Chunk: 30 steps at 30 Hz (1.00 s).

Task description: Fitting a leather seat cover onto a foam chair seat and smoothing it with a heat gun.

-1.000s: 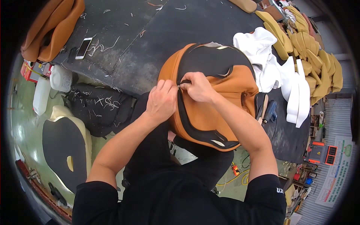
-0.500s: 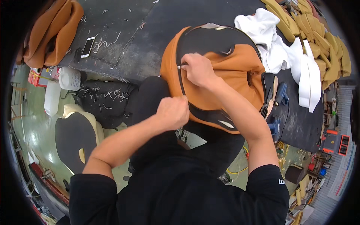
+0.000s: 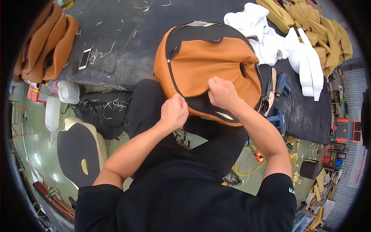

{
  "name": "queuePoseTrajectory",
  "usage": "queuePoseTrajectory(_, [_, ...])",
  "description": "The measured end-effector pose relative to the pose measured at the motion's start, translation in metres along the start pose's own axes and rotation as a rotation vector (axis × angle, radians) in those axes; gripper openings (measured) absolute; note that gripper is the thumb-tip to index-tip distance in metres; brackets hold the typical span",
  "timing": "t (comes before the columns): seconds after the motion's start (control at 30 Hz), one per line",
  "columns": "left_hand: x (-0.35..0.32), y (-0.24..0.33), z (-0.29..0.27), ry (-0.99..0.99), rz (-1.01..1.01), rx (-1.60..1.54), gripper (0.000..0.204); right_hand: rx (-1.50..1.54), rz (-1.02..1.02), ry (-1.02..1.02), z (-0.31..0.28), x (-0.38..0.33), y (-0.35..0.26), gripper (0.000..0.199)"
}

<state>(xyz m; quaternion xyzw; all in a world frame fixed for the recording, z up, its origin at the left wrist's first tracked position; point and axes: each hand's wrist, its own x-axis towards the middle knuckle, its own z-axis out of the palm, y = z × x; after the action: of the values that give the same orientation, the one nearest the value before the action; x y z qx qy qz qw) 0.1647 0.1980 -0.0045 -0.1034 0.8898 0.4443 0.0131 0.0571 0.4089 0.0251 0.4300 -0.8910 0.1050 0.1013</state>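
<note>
An orange seat cover with black trim [image 3: 208, 58] lies on the dark worktable [image 3: 127, 42], its near edge hanging toward my lap. My left hand [image 3: 174, 112] is closed into a fist at the cover's lower left edge, pinching the black trim there. My right hand [image 3: 222, 92] presses down on the cover's lower middle, fingers curled and gripping the orange and black material near a pale patch.
White foam pieces [image 3: 266, 34] and yellow foam strips [image 3: 320, 34] lie at the back right. Scissors and a blue tool [image 3: 279, 87] sit right of the cover. A phone [image 3: 84, 58] and stacked orange covers [image 3: 46, 46] are at left. A black seat base [image 3: 79, 152] rests on the floor.
My right hand moved from the cover's upper left edge down to its lower middle. My left hand came up from my lap to the cover's lower edge. The view shifted, showing more of the cover.
</note>
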Motion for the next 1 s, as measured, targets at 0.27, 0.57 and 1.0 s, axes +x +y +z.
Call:
queuePoseTrajectory(0.27, [0.097, -0.024, -0.073, 0.147, 0.149, 0.156, 0.032, 0.01, -0.058, 0.063, 0.003, 0.06, -0.014, 0.007])
queuePoseTrajectory(0.57, [0.105, -0.036, -0.092, -0.101, 0.115, 0.421, 0.035, -0.156, 0.025, -0.669, 0.0, 0.098, -0.011, 0.027])
queuePoseTrajectory(1.0, [0.118, -0.049, -0.097, -0.119, 0.197, 0.343, 0.032, 0.012, -0.065, -0.723, -0.021, 0.139, 0.002, 0.029])
